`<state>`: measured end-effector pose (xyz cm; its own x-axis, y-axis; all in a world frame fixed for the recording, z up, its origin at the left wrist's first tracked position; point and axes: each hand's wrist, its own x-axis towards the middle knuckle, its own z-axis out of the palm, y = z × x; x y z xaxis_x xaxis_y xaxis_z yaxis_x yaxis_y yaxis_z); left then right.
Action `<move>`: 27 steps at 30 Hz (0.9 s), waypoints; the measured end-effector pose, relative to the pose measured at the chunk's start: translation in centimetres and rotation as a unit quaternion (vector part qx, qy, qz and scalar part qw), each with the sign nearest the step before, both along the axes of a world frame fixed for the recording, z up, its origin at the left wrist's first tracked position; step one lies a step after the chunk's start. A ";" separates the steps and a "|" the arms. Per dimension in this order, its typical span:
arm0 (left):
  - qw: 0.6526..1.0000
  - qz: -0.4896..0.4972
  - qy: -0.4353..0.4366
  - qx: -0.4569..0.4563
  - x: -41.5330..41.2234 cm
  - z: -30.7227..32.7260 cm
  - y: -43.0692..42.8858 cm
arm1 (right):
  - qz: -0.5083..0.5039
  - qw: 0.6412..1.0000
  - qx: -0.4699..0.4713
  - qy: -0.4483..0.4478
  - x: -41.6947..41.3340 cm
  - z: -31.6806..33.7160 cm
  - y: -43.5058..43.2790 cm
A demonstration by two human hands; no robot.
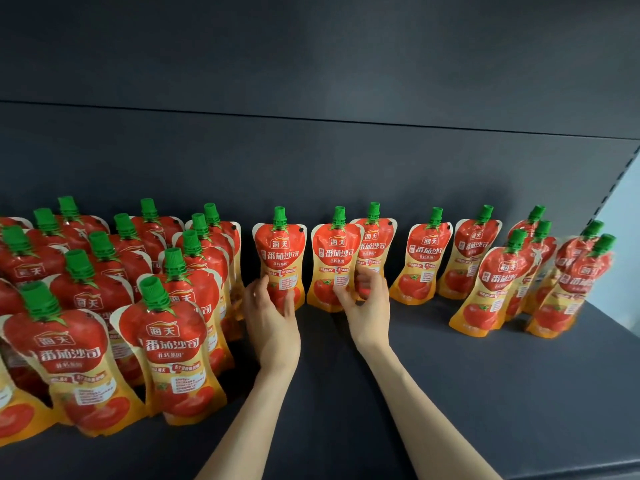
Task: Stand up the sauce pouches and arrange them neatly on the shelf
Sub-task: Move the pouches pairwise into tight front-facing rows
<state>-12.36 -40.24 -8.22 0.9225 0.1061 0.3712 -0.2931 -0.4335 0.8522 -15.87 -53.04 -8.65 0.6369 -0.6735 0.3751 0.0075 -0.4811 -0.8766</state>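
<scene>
Red and orange tomato sauce pouches with green caps stand on a dark shelf (450, 393). My left hand (272, 315) grips the lower part of one upright pouch (280, 251) near the back wall. My right hand (367, 303) holds the lower right edge of the neighbouring pouch (336, 258), with its fingers reaching between that pouch and another pouch (375, 244) right behind it. Several pouches stand packed in rows at the left (114, 306). More stand loosely spaced at the right (495, 282).
The shelf's dark back panel (311, 150) rises right behind the pouches. The shelf's right side (620, 188) has a slotted upright. The front edge (571, 471) runs along the bottom right. Bare shelf surface lies between my forearms and the right-hand pouches.
</scene>
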 end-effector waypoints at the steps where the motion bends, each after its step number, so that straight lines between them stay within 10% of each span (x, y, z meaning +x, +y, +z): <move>1: 1.000 0.002 -0.012 -0.004 -0.3 0.3 0.1 | 0.000 1.000 0.004 -0.001 -0.5 0.3 -0.1; 11: 0.971 -0.134 -0.197 0.033 -0.9 8.7 -5.7 | -0.042 0.992 -0.104 -0.055 -4.7 8.8 -6.8; 21: 0.904 -0.099 -0.151 0.387 1.9 14.3 -13.3 | 0.024 0.968 -0.225 0.112 -2.5 13.2 -13.3; 27: 0.951 -0.165 -0.097 0.241 1.8 14.1 -15.5 | 0.028 0.965 -0.228 0.131 -2.5 13.2 -14.5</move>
<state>-10.60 -55.73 5.84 0.7855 -0.4031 0.4696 -0.6121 -0.6180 0.4933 -18.37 -67.51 4.55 0.7803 -0.4388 0.4456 -0.1479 -0.8218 -0.5503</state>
